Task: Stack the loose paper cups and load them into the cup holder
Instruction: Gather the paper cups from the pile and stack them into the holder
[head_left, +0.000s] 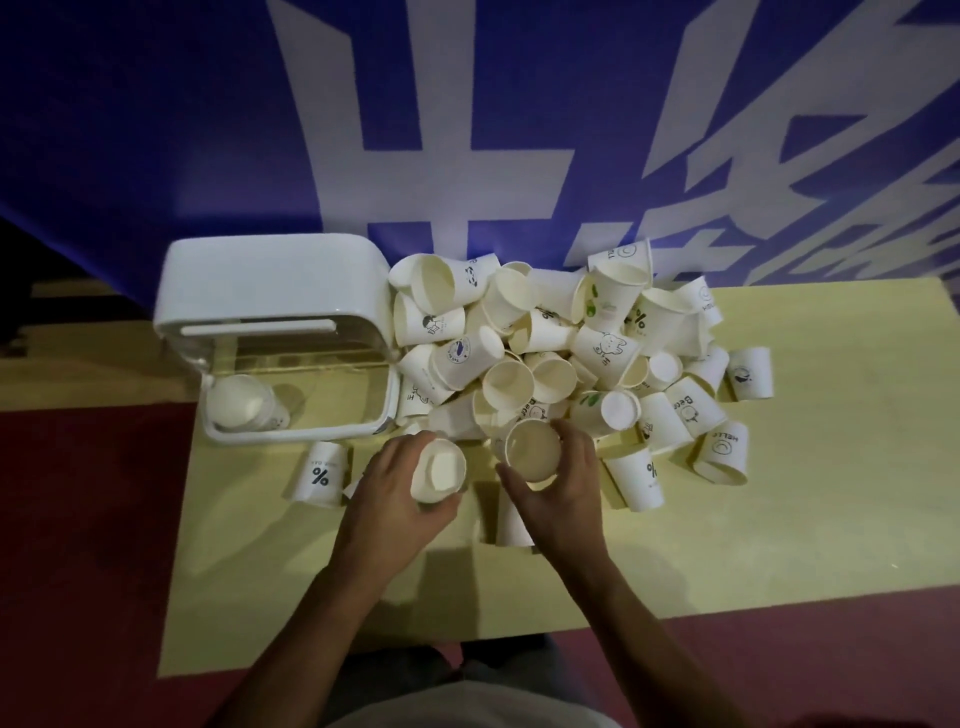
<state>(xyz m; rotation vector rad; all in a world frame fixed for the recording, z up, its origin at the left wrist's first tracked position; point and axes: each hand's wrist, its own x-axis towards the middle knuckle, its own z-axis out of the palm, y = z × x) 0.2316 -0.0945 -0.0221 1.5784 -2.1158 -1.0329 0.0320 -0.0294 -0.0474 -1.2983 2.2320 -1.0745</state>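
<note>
While the great heap of paper cups (550, 343) sits tumbled along the far side of the bench (727, 545), the person stands over it with one cup in each hand. The left hand (395, 488) has its fingers curled round a white cup (439, 470) with its mouth tipped up toward the heap; whether a second cup is already nested inside it I cannot tell. The right hand (563, 483) wraps fingers and thumb round another cup (534, 451), mouth up, at the near edge of the heap. The two held cups are near each other but apart, so the nesting looks about to happen rather than done. To the left, right against the heap, the white cup holder (291, 434) stands with its lid (270, 275) thrown back. In its clear tray, at the left end, lies what looks like one short stack (241, 402) on its side. A cup marked with a percent sign (319, 475) lies alone in front of the holder, and one more (514, 522) lies under the right wrist. By my reckoning the job is barely begun: dozens of cups are loose, nearly all yet to be stacked and loaded.
</note>
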